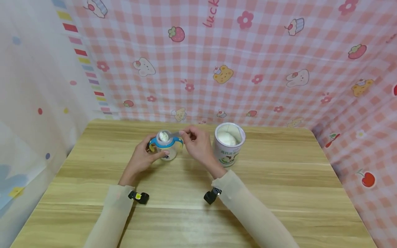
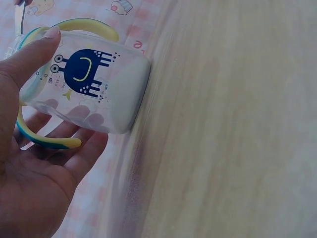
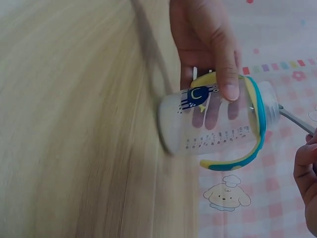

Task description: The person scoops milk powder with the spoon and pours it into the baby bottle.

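Observation:
A clear baby bottle with blue and yellow handles stands on the wooden table. My left hand grips its body, thumb in front and fingers behind. My right hand pinches a metal spoon whose bowl, heaped with white powder, lies over the bottle's open mouth. The spoon handle reaches the mouth from the right hand. An open tin of white powder stands just right of the right hand.
Pink checked cloth with cartoon prints hangs behind and to the right of the table. A pale dotted curtain hangs on the left. Small black cameras sit on both wrists.

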Demonstrator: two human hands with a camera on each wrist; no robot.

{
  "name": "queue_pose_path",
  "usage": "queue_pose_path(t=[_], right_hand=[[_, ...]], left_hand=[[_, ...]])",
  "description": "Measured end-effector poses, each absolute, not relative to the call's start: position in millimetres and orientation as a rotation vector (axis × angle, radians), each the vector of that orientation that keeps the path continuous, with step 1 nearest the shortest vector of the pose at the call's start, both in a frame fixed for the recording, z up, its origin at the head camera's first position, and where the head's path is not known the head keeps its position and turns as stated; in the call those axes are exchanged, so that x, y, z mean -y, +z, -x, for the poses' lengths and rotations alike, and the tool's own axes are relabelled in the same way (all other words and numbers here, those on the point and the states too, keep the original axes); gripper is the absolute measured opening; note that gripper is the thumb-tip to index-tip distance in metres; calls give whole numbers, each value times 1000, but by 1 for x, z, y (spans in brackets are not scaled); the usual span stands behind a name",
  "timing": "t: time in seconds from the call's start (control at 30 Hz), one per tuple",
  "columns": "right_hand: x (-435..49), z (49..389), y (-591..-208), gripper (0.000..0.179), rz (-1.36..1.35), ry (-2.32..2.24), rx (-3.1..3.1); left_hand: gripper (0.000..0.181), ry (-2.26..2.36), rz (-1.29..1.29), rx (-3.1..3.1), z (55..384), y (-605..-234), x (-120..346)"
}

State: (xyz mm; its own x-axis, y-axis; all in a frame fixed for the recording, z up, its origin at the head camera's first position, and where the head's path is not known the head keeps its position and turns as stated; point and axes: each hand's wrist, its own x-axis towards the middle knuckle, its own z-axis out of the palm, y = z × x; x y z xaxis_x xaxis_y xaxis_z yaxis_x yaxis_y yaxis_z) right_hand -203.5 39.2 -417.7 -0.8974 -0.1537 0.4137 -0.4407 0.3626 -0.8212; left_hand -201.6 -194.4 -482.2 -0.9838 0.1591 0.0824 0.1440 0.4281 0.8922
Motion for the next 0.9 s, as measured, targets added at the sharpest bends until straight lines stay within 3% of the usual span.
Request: queue_pose_path(t=[0.4, 0.9], right_hand=[[-43, 203, -425, 16, -909, 1132, 2230], [-46, 199, -421, 8, -1156, 717, 2141]], left_hand=[[70, 1640, -296, -2645, 200, -485, 194], [68, 1652, -289, -2646, 201, -486, 194]])
